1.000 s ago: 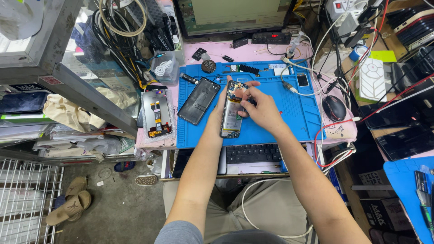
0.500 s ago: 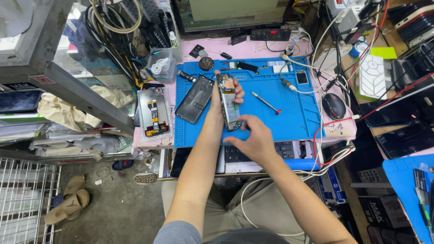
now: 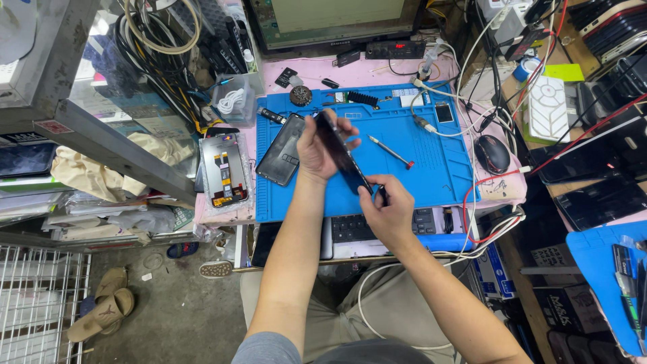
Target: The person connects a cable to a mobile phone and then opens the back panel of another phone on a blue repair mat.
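My left hand [image 3: 315,147] grips the far end of a dark phone [image 3: 344,156], held tilted on edge above the blue work mat [image 3: 418,172]. At the phone's near end, my right hand [image 3: 387,212] pinches the corner together with a small dark tool [image 3: 382,195]. Another dark phone panel [image 3: 283,149] lies flat on the mat just left of my left hand. To the right of the held phone a screwdriver with a red tip [image 3: 391,152] rests on the mat.
An opened phone back with exposed parts [image 3: 224,170] sits on the pink table left of the mat. A black mouse [image 3: 492,154], cables and a monitor [image 3: 333,20] stand behind and right. A keyboard [image 3: 377,226] lies under the mat's near edge. Sandals [image 3: 101,307] lie on the floor.
The phone lay flat on the mat under both hands; now it is lifted and turned on edge. My right hand drew back to its near end, and the screwdriver lies uncovered.
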